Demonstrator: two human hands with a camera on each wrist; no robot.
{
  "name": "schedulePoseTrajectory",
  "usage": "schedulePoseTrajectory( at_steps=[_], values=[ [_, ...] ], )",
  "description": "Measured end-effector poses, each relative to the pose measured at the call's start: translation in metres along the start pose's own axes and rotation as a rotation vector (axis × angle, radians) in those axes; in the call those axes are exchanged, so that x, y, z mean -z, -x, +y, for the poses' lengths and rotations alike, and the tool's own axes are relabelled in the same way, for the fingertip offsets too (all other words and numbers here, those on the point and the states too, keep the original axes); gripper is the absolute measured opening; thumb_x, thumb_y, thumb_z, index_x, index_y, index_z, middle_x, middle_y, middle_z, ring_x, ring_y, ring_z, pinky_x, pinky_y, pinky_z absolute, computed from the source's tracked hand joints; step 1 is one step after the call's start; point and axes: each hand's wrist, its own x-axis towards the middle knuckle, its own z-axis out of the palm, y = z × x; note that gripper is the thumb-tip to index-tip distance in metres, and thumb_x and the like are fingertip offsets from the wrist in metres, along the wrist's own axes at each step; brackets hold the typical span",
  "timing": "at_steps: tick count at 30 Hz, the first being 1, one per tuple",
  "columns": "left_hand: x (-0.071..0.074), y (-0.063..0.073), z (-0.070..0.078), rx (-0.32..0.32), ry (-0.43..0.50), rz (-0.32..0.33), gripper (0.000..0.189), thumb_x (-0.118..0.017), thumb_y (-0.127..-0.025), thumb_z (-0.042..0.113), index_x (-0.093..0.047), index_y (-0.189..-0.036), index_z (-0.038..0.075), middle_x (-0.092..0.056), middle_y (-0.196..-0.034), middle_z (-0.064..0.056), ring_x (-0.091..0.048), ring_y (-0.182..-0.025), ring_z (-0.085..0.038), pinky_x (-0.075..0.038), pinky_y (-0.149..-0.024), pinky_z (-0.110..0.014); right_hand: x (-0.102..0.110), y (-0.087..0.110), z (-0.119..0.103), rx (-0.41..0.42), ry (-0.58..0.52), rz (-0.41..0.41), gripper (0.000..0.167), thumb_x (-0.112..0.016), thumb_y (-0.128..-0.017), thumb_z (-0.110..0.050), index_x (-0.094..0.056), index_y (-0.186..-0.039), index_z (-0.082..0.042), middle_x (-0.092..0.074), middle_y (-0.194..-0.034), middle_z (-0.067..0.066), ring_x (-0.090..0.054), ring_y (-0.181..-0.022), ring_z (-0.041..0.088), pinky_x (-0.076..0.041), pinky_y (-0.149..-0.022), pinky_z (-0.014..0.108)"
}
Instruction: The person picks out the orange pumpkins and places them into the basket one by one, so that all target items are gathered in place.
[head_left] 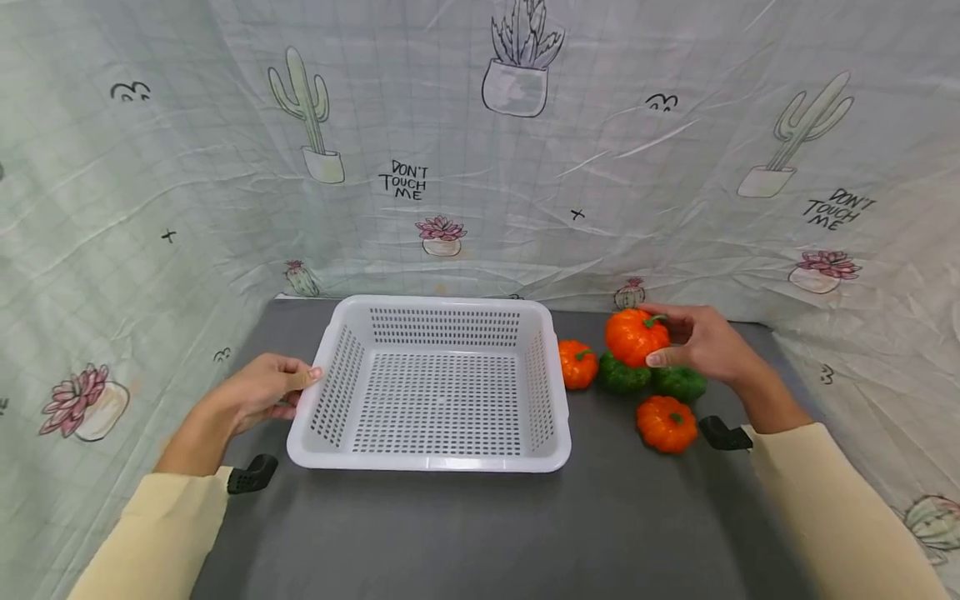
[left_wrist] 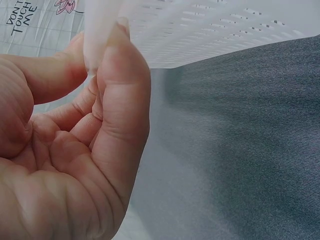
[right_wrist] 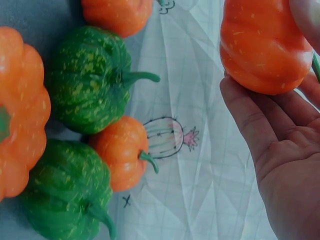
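My left hand (head_left: 273, 387) pinches the left rim of a white perforated plastic basket (head_left: 431, 463). In the left wrist view, thumb and fingers meet on the basket's edge (left_wrist: 97, 40). Nothing lies inside the basket. Off to its right, my right hand (head_left: 708, 342) holds an orange mini pumpkin (head_left: 633, 337) with a green stem, raised over other pumpkins. Below it are two green pumpkins (head_left: 624, 375), with one orange pumpkin (head_left: 577, 365) beside the basket and another orange pumpkin (head_left: 666, 423) in front. A smaller orange pumpkin (right_wrist: 120, 152) shows between the green ones in the right wrist view.
A dark grey table (head_left: 450, 533) carries everything. Pale cloth with cactus drawings (head_left: 442, 167) hangs behind and along both sides. Black wrist devices (head_left: 253, 473) sit at both sleeve cuffs.
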Motion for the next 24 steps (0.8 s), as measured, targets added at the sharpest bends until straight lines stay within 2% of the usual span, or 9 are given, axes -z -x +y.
schedulePoseTrajectory(
  at_steps=[9, 16, 24],
  values=[
    [-0.001, -0.001, 0.002, 0.001, 0.004, -0.007, 0.032, -0.055, -0.11, 0.026, -0.067, -0.114, -0.004, -0.071, -0.087, 0.001, -0.065, -0.08, -0.013, -0.058, -0.069, -0.034, -0.004, -0.005, -0.007, 0.01, -0.006, -0.011, 0.075, -0.088, -0.084, -0.014, -0.054, -0.15, -0.006, -0.059, -0.148, 0.025, -0.055, -0.105, -0.02, -0.048, -0.088, 0.009],
    [-0.002, 0.0, 0.003, 0.0, 0.02, -0.009, 0.032, -0.055, -0.109, 0.025, -0.067, -0.114, -0.004, -0.072, -0.089, 0.0, -0.067, -0.081, -0.014, -0.059, -0.071, -0.035, -0.012, -0.011, -0.016, 0.035, -0.021, -0.033, 0.075, -0.088, -0.084, -0.012, -0.054, -0.15, -0.004, -0.06, -0.146, 0.025, -0.06, -0.102, -0.012, -0.054, -0.085, 0.018],
    [-0.001, 0.0, 0.002, -0.003, 0.023, -0.011, 0.031, -0.056, -0.109, 0.025, -0.068, -0.111, -0.003, -0.072, -0.088, 0.0, -0.067, -0.08, -0.013, -0.059, -0.07, -0.034, -0.019, -0.019, -0.023, 0.047, -0.033, -0.048, 0.077, -0.088, -0.083, -0.012, -0.053, -0.151, -0.006, -0.063, -0.143, 0.024, -0.064, -0.104, -0.007, -0.056, -0.084, 0.02]
  ],
)
